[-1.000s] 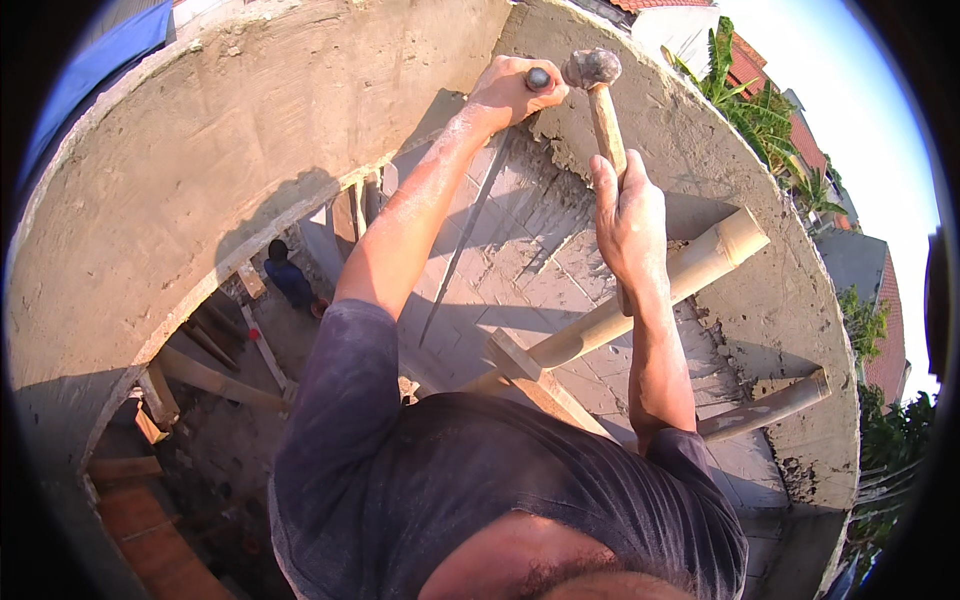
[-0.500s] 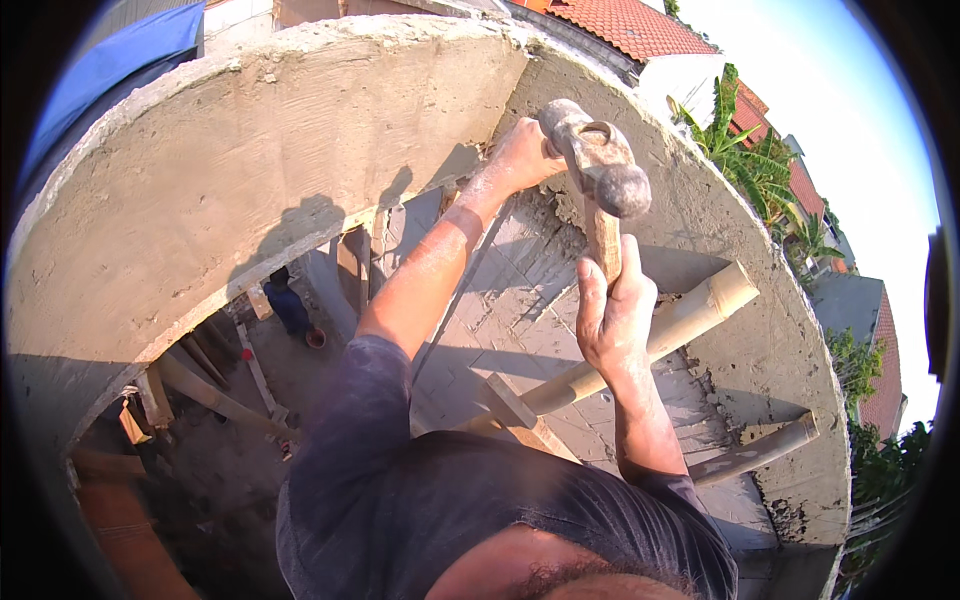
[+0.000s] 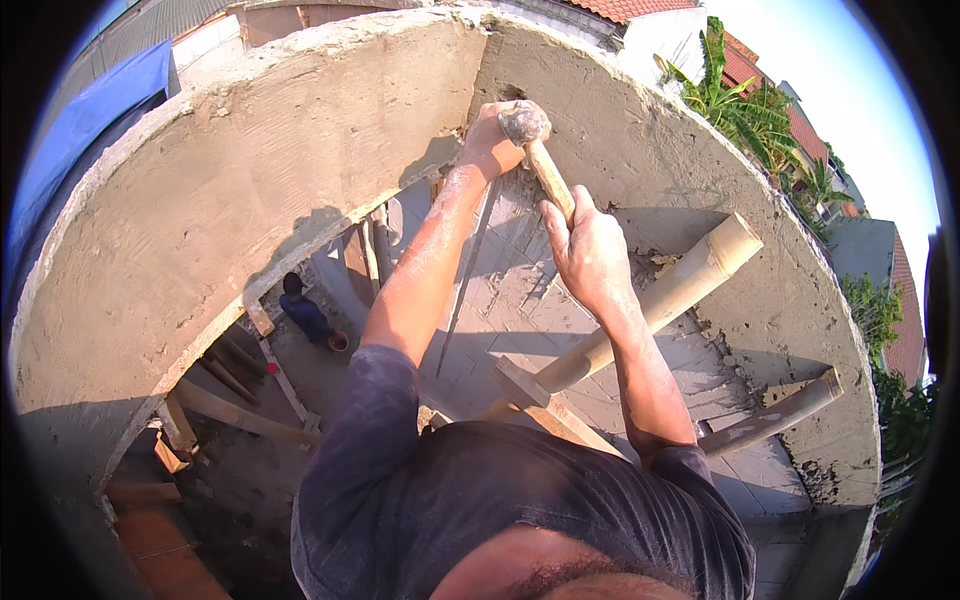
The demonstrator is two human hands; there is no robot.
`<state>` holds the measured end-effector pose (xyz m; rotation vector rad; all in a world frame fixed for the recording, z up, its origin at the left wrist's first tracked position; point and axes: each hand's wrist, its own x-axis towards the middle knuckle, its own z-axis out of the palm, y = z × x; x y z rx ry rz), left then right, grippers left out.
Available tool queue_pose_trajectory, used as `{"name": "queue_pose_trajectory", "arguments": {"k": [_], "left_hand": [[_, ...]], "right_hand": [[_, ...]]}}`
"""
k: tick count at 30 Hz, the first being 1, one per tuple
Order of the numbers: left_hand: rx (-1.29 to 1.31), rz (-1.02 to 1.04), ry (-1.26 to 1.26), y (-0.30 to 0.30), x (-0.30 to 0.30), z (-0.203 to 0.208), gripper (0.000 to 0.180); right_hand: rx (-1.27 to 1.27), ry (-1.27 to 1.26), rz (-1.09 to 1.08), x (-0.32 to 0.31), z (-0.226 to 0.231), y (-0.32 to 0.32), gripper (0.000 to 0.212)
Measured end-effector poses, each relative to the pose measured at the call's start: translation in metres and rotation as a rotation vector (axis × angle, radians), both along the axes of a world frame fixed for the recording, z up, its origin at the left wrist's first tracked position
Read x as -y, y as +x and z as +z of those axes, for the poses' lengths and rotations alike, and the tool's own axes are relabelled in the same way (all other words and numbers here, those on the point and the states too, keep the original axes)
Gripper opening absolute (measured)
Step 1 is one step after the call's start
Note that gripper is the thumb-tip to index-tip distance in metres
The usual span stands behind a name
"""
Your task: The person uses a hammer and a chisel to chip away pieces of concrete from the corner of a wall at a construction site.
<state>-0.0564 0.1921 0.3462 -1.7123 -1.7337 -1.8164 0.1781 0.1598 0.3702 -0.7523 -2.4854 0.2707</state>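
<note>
My right hand (image 3: 592, 248) is closed round the wooden handle of a hammer (image 3: 551, 182). The rounded metal head of the hammer is at my left hand (image 3: 488, 146) and covers part of it in this view. My left hand is closed, up against the concrete wall (image 3: 640, 130) near its inner corner. What its fingers grip is hidden behind the hammer head and the hand itself. Pale dust coats both forearms.
Bamboo poles (image 3: 700, 275) jut toward the wall at right, beside a timber piece (image 3: 540, 395). The curved concrete parapet (image 3: 250, 160) rings the left side. Through the opening below it, a person (image 3: 303, 310) is at a lower level near a small bucket (image 3: 339, 341).
The hammer has come down from its raised position to my left hand, my right hand moving up and left with it. The whole view has shifted slightly.
</note>
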Motion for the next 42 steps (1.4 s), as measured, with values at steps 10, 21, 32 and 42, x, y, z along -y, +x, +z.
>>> {"name": "queue_pose_trajectory", "arguments": {"k": [10, 21, 32, 42], "left_hand": [[0.090, 0.183, -0.098, 0.033, 0.017, 0.007, 0.012], [0.227, 0.071, 0.374, 0.015, 0.054, -0.107, 0.018], [-0.159, -0.001, 0.229, 0.012, -0.005, -0.015, 0.020], [0.231, 0.201, -0.260, -0.041, 0.052, 0.005, 0.016]], "right_hand": [[-0.432, -0.730, 0.220, 0.043, -0.084, 0.083, 0.029], [-0.379, -0.769, -0.015, 0.041, -0.118, 0.132, 0.033], [-0.403, -0.985, -0.082, 0.049, -0.123, 0.140, 0.030], [-0.358, -0.917, -0.121, 0.049, -0.145, 0.158, 0.043]]}}
